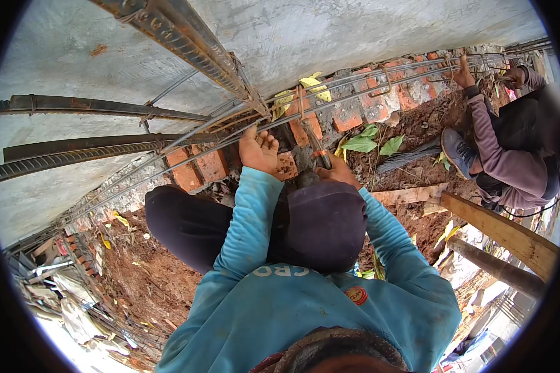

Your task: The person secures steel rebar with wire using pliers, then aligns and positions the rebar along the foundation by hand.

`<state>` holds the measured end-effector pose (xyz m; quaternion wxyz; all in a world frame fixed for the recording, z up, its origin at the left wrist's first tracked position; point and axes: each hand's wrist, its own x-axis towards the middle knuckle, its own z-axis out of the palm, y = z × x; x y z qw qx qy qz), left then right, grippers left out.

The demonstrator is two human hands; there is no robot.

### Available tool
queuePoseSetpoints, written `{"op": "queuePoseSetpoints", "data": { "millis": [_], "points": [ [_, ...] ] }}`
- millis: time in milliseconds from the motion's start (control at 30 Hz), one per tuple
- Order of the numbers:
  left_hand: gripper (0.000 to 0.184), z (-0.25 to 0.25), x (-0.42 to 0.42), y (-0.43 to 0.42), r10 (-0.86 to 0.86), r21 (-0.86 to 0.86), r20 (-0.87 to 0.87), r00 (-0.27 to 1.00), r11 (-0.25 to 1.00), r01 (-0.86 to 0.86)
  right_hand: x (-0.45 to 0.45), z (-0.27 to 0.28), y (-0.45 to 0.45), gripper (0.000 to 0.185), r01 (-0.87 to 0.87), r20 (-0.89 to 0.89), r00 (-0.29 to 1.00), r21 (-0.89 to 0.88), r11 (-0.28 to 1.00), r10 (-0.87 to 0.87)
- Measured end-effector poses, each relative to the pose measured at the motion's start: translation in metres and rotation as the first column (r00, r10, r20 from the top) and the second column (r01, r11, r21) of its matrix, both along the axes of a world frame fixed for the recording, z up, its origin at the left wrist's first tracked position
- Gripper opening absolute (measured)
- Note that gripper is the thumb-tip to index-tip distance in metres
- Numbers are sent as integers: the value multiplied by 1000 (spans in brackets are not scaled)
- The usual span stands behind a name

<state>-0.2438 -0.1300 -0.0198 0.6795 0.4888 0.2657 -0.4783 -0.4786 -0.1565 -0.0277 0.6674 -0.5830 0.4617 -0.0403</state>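
Note:
My right hand [337, 171] is closed around the handles of pincers [318, 151] with orange-red grips. Their far end points toward a thin rebar stirrup [300, 102] by the bricks. My left hand [259, 151] is beside the long thin steel bars [227, 142], palm up, its fingers loosely curled and apart. No object shows in it, and its thumb side is close to or touching a bar. Just above it, the foot of a thick ribbed rebar column [221, 65] meets the horizontal bars.
A co-worker's hand [464, 73] grips the same bars at the right. Bricks [186, 169] line the foot of the grey wall [280, 37]. More rebar [99, 148] juts in from the left. A wooden beam [501, 230] and a round pole [498, 266] lie at right.

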Motion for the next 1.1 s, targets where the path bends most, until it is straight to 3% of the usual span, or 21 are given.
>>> {"op": "queuePoseSetpoints", "data": {
  "millis": [33, 100, 133, 233, 267, 333, 367, 433, 467, 567, 600, 733, 800, 833, 867, 900, 933, 967, 1033, 1067, 1100],
  "points": [
    [41, -1, 10, -2, 79, 78, -1, 997, 994, -78, -7, -9, -1, 42, 4, 1, 1000, 7, 1000, -4],
    [42, 8, 28, -2, 228, 219, 16, 974, 949, -225, -11, -11, -5, 41, -213, 38, 976, -21, 977, 213],
    [42, 11, 33, -1, 227, 218, 19, 974, 949, -226, -9, 5, -8, 40, -349, -57, 934, 60, 935, 353],
    [32, 7, 44, 7, 219, 180, -38, 975, 961, -209, 6, 0, 1, 39, -477, -115, 868, 76, 876, 483],
    [29, -6, 49, 11, 172, 173, -9, 985, 971, -167, 15, -4, 6, 39, -470, -116, 871, 79, 879, 477],
    [22, 4, 46, 13, 104, 179, 32, 994, 978, -108, 31, -13, 10, 39, -196, 30, 980, -38, 980, 197],
    [22, 10, 43, 16, 102, 186, 33, 994, 977, -107, 32, -15, 8, 39, -195, 31, 980, -32, 980, 196],
    [17, 35, 37, 19, 162, 123, 89, 983, 977, -172, 44, -3, -8, 36, -363, 5, 928, -205, 909, 372],
    [17, 43, 37, 26, 94, 87, 102, 990, 991, -103, 47, 14, -17, 46, -500, -79, 865, -62, 864, 495],
    [19, 55, 34, 33, 112, 24, 111, 988, 993, -115, 50, 6, -11, 31, -485, -42, 875, -76, 871, 483],
    [20, 56, 35, 33, 105, 38, 103, 989, 993, -109, 55, 24, -18, 50, -526, -66, 850, -59, 848, 523],
    [21, 56, 37, 28, 124, 95, 78, 989, 987, -131, 55, 15, -26, 48, -546, -11, 834, -163, 822, 551],
    [25, 56, 39, 25, 157, 103, 42, 987, 982, -160, 48, 12, -43, 46, -583, -149, 812, -150, 798, 565],
    [25, 58, 39, 26, 150, 104, 43, 988, 983, -154, 41, 3, -38, 46, -578, -148, 815, -149, 802, 560],
    [26, 61, 36, 27, 131, 105, 53, 990, 985, -136, 33, -14, -28, 39, -183, -115, 980, -241, 953, 159],
    [27, 63, 34, 26, 114, 101, 67, 991, 988, -120, 35, -16, -21, 33, 243, -42, 962, -312, 918, -269],
    [26, 61, 34, 25, 86, 121, 104, 991, 988, -98, 38, -20, -15, 29, 279, -36, 955, -210, 937, -293],
    [26, 61, 33, 25, 84, 118, 102, 991, 988, -95, 34, -24, -17, 29, 282, -37, 955, -213, 936, -296],
    [24, 60, 31, 25, 116, 92, 102, 988, 988, -125, 34, -6, -25, 29, 66, -109, 990, -216, 974, -91],
    [24, 61, 33, 25, 101, 96, 104, 989, 989, -111, 35, -2, -25, 34, -73, -127, 991, -333, 940, 32],
    [24, 61, 34, 26, 93, 106, 100, 991, 989, -103, 37, -2, -22, 34, -62, -127, 992, -329, 942, 21]
  ]
}}
